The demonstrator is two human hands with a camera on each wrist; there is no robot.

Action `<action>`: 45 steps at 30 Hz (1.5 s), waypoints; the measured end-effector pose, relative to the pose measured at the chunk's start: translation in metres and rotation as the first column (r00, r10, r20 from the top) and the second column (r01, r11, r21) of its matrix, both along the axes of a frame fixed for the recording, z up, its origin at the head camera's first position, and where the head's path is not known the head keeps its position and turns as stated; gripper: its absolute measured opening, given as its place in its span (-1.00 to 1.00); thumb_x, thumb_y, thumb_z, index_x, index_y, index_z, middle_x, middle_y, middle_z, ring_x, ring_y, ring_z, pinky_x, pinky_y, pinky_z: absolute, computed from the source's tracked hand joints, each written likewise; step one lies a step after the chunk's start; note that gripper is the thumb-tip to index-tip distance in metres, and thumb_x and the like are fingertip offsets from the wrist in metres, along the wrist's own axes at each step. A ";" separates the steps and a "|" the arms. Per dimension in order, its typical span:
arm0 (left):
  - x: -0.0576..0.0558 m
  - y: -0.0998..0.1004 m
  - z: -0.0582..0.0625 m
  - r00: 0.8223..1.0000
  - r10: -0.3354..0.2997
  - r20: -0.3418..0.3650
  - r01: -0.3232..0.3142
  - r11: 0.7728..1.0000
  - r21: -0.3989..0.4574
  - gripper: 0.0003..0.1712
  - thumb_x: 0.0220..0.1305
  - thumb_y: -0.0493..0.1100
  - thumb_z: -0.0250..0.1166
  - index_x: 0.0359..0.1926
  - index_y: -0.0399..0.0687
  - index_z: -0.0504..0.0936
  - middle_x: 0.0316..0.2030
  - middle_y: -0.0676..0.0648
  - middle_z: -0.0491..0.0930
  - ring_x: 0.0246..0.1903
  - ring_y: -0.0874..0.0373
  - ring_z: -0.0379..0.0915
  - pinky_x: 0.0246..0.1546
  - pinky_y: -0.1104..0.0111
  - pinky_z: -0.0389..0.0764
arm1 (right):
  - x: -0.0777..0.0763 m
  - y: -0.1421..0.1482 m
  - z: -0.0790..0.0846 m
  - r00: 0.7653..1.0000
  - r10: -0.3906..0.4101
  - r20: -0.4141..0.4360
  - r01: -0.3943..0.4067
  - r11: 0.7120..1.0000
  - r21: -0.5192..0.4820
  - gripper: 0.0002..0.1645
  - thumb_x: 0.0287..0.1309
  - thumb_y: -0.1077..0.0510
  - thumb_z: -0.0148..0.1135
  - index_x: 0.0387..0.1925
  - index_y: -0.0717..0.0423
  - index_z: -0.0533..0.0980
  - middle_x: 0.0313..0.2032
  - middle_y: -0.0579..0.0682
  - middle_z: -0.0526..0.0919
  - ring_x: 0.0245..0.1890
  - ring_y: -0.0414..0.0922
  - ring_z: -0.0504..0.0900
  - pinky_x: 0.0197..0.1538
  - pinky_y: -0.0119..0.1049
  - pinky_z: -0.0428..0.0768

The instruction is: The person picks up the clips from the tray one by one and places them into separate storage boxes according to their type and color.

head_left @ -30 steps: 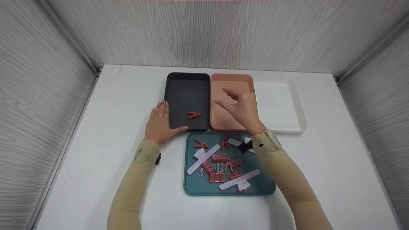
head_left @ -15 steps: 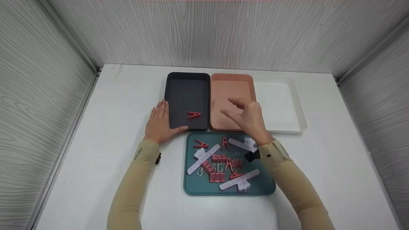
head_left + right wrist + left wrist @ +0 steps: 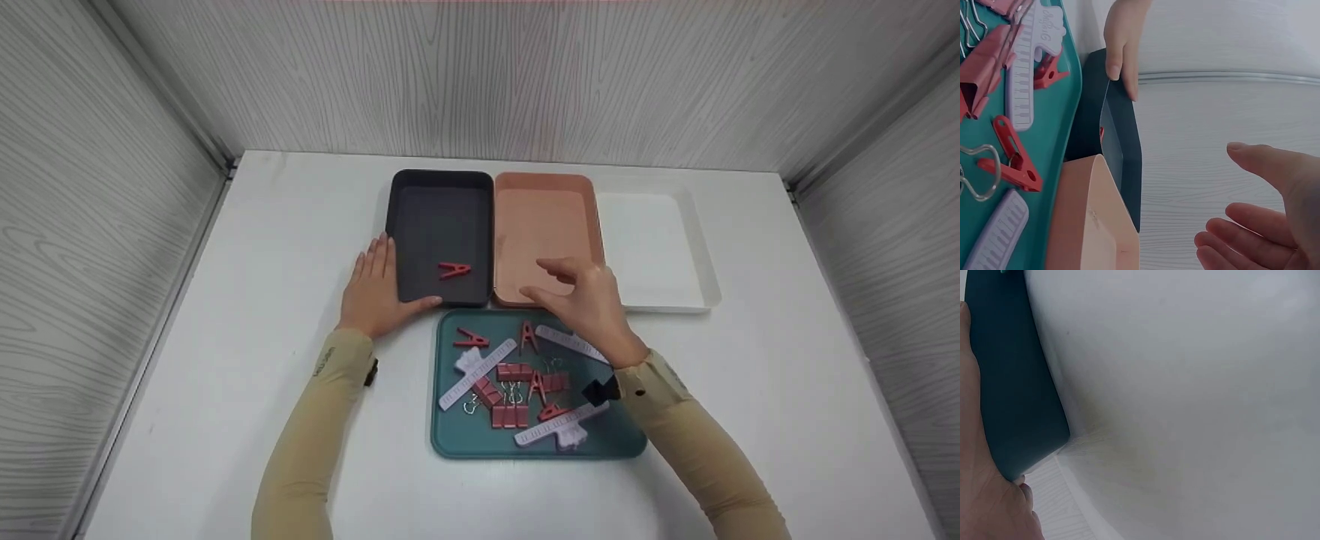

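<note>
My left hand (image 3: 375, 296) rests against the near left corner of the black tray (image 3: 442, 180), fingers straight and thumb spread along the near edge. One red clothespin (image 3: 454, 270) lies in that tray. My right hand (image 3: 589, 304) hovers over the near end of the peach tray (image 3: 544, 184), thumb and fingers apart with nothing between them, as the right wrist view also shows. Closer to me, a teal tray (image 3: 469, 439) bears several red clothespins (image 3: 1013, 160), several red binder clips (image 3: 510, 416) and purple ruler-shaped clips (image 3: 478, 373). My right wrist partly covers one purple clip.
A white tray (image 3: 701, 247) stands right of the peach one, in the same row. The teal tray sits just before the row on the white table (image 3: 262, 262). Grey wood-patterned walls (image 3: 480, 82) rise at the back and sides.
My right hand has drawn back toward me and slightly right, from over the middle of the peach tray to its near end. The left hand and the clips have not moved.
</note>
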State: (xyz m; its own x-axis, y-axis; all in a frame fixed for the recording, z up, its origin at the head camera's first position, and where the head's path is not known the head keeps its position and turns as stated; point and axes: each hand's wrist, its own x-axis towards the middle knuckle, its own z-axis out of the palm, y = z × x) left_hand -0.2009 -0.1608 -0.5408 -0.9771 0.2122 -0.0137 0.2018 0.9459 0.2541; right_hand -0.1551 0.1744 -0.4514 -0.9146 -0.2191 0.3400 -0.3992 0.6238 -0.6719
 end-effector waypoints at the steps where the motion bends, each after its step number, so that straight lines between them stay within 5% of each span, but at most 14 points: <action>1: 0.000 0.000 0.000 1.000 0.000 0.001 0.000 1.000 -0.002 0.57 0.02 0.79 -0.03 0.59 -0.33 -0.29 0.59 -0.27 -0.32 0.57 -0.06 -0.46 0.52 0.16 -0.39 | 0.002 0.000 -0.001 1.000 -0.003 0.008 0.002 1.000 0.007 -0.38 0.09 -0.09 0.56 0.12 0.16 0.68 0.03 0.10 0.72 0.00 0.03 0.71 0.08 -0.06 0.67; 23: 0.002 0.001 0.002 1.000 0.005 0.020 -0.004 1.000 -0.007 0.56 0.04 0.78 -0.03 0.59 -0.32 -0.31 0.59 -0.27 -0.32 0.57 -0.06 -0.48 0.52 0.18 -0.41 | 0.029 -0.003 -0.040 0.982 0.077 0.175 -0.082 0.996 0.020 -0.44 0.07 0.06 0.60 0.09 0.19 0.69 -0.02 0.10 0.73 -0.02 0.07 0.70 0.10 -0.04 0.66; 36: 0.001 0.001 0.002 1.000 -0.002 0.020 0.002 1.000 -0.019 0.56 0.05 0.78 -0.04 0.58 -0.34 -0.31 0.59 -0.28 -0.33 0.57 -0.07 -0.49 0.52 0.17 -0.42 | 0.036 -0.010 -0.059 0.955 -0.018 0.296 -0.037 0.983 0.179 -0.52 0.05 0.04 0.61 0.00 0.15 0.73 -0.14 0.00 0.75 -0.21 -0.12 0.69 0.01 -0.20 0.69; 45: 0.000 0.000 0.001 1.000 0.000 0.012 0.000 1.000 0.001 0.55 0.04 0.78 -0.03 0.59 -0.33 -0.28 0.59 -0.27 -0.32 0.57 -0.06 -0.47 0.52 0.18 -0.41 | 0.034 -0.013 -0.065 0.953 -0.039 0.301 -0.031 0.974 0.225 -0.56 0.05 0.04 0.61 -0.05 0.14 0.74 -0.22 -0.02 0.73 -0.28 -0.09 0.61 -0.09 -0.25 0.67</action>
State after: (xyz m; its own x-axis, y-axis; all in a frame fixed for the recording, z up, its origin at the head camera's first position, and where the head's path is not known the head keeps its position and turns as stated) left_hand -0.2009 -0.1609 -0.5403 -0.9768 0.2125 -0.0253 0.1991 0.9456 0.2573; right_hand -0.1210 0.1611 -0.5162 -0.9673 -0.2536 -0.0093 -0.1971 0.7737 -0.6021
